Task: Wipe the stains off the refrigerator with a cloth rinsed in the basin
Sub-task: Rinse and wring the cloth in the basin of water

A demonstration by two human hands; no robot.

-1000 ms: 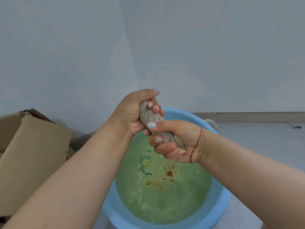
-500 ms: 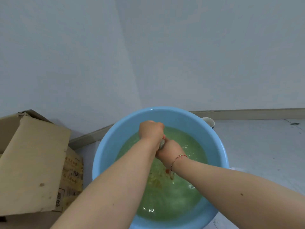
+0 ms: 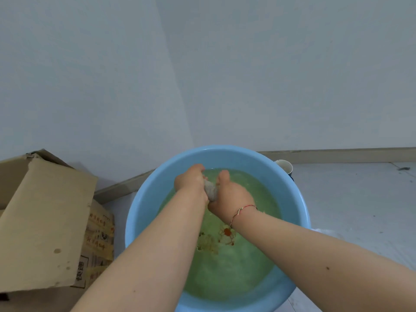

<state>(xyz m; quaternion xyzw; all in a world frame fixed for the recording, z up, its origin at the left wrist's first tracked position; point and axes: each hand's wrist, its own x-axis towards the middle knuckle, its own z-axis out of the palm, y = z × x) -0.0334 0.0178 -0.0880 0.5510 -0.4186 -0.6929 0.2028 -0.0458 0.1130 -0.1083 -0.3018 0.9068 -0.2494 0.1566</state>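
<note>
Right now I see both hands down inside the blue basin (image 3: 139,212), meeting over the far half of the greenish water (image 3: 236,273). My left hand (image 3: 190,182) is curled into a fist around the upper end of the grey cloth (image 3: 210,190), and my right hand (image 3: 229,197) is wrapped around its lower end, thumb lying up along the cloth's right side. The cloth is a tight twisted wad sandwiched between the two palms; only a narrow strip of it shows in the gap between them, the rest hidden inside the curled fingers. I cannot tell whether the wad touches the water or sits just above it. A thin red string bracelet (image 3: 244,208) circles the right wrist. Through the water a printed picture (image 3: 225,235) in orange and red shows on the basin floor. To the left of the basin stands an open cardboard box (image 3: 45,221), close to the rim, and a pale cup (image 3: 284,165) peeks out behind the basin's far right edge.
</note>
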